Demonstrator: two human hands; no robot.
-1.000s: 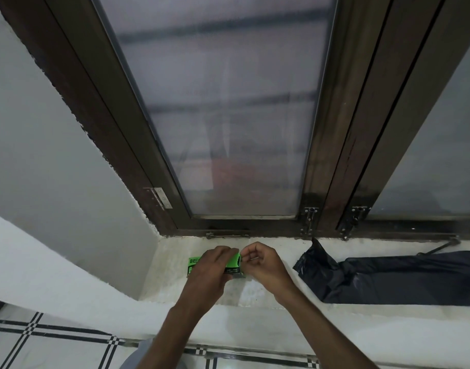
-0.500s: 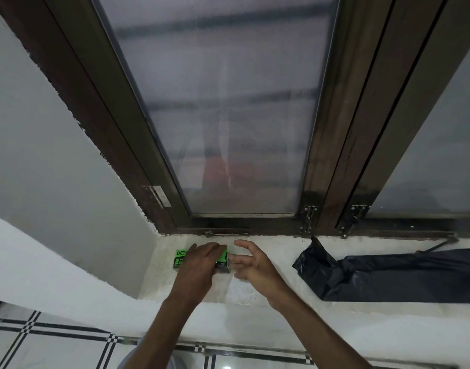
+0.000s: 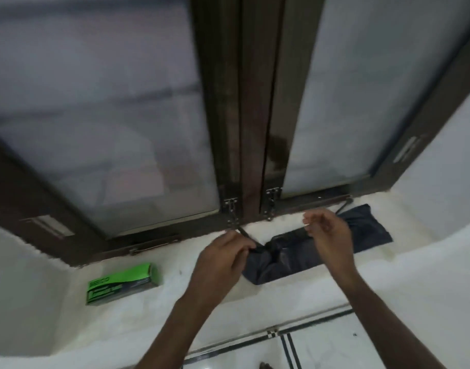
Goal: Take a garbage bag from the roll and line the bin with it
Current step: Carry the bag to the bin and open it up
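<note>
A black garbage bag [image 3: 289, 258] lies crumpled along the white window sill [image 3: 175, 296]. My left hand [image 3: 223, 259] grips the bag's left end, with the fingers curled round a bunched corner. My right hand [image 3: 328, 231] hovers over the middle of the bag with its fingers loosely curled and nothing in them. The green box of garbage bags [image 3: 122, 284] lies alone on the sill to the left of both hands. No bin is in view.
A dark-framed window [image 3: 251, 129] with frosted panes rises right behind the sill, and its metal latches [image 3: 231, 211] stand just above my hands. White walls close the sill in on both sides. Tiled floor [image 3: 335, 342] shows below.
Both hands have let go of the green box and moved right to the black bag. My left hand has taken hold of the bag's end. The view has swung to the right.
</note>
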